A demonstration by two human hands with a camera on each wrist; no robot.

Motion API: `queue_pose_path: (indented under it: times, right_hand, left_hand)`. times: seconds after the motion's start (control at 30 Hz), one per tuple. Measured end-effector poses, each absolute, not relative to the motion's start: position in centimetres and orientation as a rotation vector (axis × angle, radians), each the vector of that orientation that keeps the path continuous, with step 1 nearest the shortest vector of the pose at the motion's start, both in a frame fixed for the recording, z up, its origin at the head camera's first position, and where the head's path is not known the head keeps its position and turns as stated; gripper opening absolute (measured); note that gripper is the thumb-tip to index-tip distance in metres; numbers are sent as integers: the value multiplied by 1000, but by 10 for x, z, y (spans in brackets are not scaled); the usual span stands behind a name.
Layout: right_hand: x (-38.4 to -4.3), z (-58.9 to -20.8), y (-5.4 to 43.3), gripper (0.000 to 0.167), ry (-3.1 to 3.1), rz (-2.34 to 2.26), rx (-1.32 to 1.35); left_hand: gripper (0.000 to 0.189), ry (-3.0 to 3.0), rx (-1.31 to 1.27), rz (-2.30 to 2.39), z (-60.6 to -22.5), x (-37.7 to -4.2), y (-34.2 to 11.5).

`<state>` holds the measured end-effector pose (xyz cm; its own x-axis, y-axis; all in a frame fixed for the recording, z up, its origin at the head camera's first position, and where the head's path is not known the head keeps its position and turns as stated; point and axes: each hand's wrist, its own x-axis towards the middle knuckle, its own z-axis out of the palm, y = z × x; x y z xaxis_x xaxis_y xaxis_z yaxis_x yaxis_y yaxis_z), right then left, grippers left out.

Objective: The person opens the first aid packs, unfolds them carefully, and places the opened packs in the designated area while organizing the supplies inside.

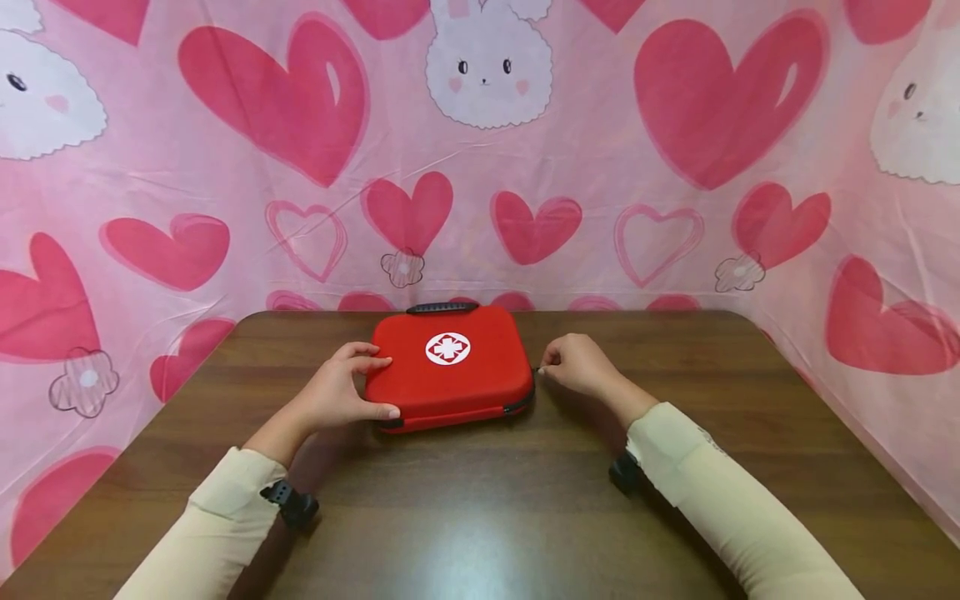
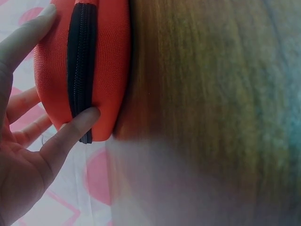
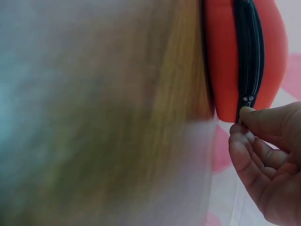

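Note:
A red first-aid case (image 1: 465, 382) with a round white emblem and a black carry handle (image 1: 442, 307) lies flat on the table, its lid down. My left hand (image 1: 341, 392) holds its left side, fingers on the lid and thumb against the front corner. In the left wrist view that thumb (image 2: 84, 121) lies across the black zipper (image 2: 81, 56). At the case's right side, my right hand (image 1: 579, 367) pinches the zipper pull between thumb and index finger. The zipper slider (image 3: 248, 99) shows just above those fingertips in the right wrist view. The case's inside is hidden.
The brown wooden table (image 1: 465, 508) extends in front of the case and to both sides. Behind its far edge hangs a pink cloth (image 1: 465, 150) with hearts and rabbits. A black wrist device (image 1: 291, 504) sits at the left cuff, another (image 1: 624, 472) at the right.

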<state>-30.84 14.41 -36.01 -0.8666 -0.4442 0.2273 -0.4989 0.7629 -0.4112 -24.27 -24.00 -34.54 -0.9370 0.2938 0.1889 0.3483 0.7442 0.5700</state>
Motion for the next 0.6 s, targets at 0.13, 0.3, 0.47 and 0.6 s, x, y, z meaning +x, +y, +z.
queue_pose_path:
  times: [0.13,0.3,0.47,0.6]
  right_hand:
    - [-317,-360,142,6,-2834,734,744]
    - [-321,-361,141,7,-2828,772,731]
    - [-314,-362,141,7,-2820,836,820]
    - [-302,-362,142,7,-2826,892,944]
  left_hand:
    - [78,-2844,-543,-962,-346,-246,-242]
    - [78,-2826,-587,-978,-347,-250,-245]
    - [79,-2855,-588,-1037,-347,-252,-252]
    - [78,-2867,-567,-1131,-347,-253,-259]
